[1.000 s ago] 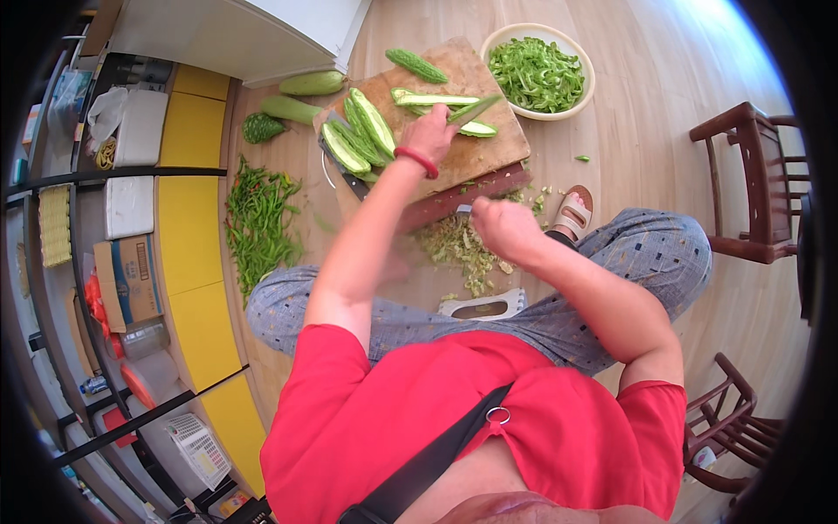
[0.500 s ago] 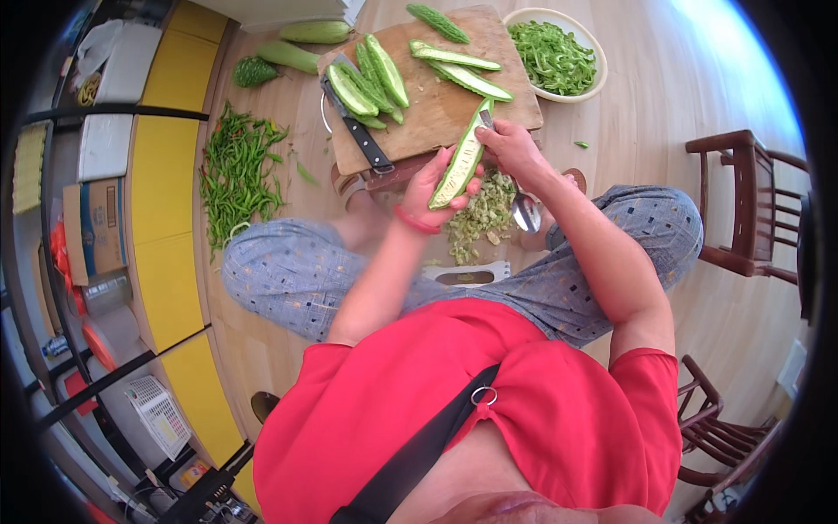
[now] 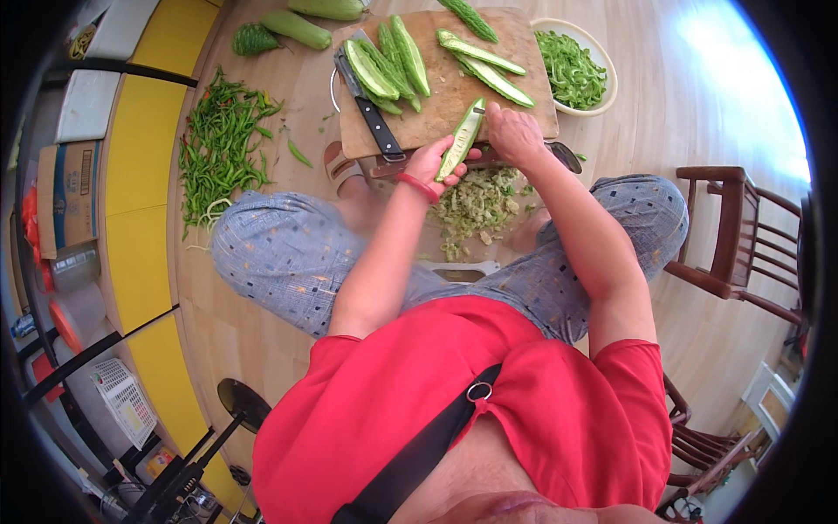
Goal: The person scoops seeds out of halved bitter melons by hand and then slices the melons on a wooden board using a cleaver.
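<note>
Left hand (image 3: 429, 163): wrapped round the near end of a gourd half (image 3: 461, 142)
Right hand (image 3: 517, 137): clutching a spoon (image 3: 566, 157), handle end near the gourd's far tip
Gourd half: between both hands; probably light, stiffish, slick inside, rim might crack
Best hold: green outer skin, imo

Yellow cabinet fronts (image 3: 140, 249) at nine o'clock, a brown-and-blue cardboard box (image 3: 68, 199) also at nine, a white perforated basket (image 3: 127, 402) at eight, a dark wooden chair (image 3: 730, 229) at three, a second chair (image 3: 709, 445) at four
</note>
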